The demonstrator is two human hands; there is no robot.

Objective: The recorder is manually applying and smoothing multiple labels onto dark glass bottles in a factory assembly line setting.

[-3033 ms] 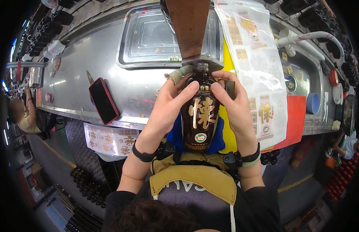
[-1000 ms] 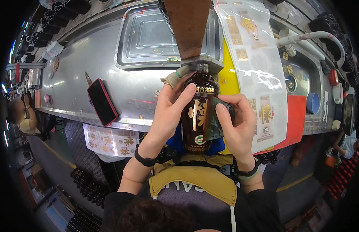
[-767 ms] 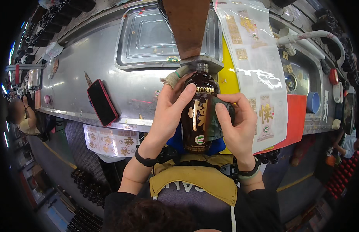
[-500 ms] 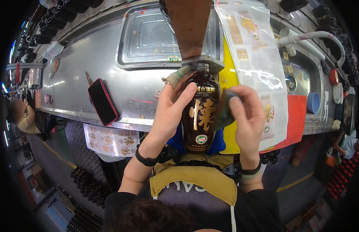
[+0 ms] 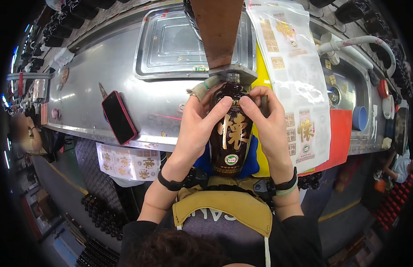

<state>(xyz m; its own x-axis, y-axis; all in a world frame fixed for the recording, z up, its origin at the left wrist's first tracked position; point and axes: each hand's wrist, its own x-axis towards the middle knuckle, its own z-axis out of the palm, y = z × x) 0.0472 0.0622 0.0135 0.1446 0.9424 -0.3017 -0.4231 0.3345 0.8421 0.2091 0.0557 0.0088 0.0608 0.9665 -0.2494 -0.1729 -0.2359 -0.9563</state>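
Remotely, I note the left hand [image 5: 196,121] and right hand [image 5: 269,121] gripping the upper sides of a glossy, dark-brown, gold-marked bottle [image 5: 232,150] between them; a red-cased black phone [image 5: 119,118] lies well left of the left hand

Counting one glossy brown bottle [image 5: 233,138] at the centre and, around it, one left hand [image 5: 194,122] at nine o'clock plus one right hand [image 5: 271,123] at three, making two hands. Tallying farther out one red-cased smartphone [image 5: 119,117] at nine, one metal tray [image 5: 171,42] at eleven, one curved white pipe [image 5: 364,41] at two, one red sheet [image 5: 341,135] and, beyond it, one blue cup [image 5: 360,119] at three.
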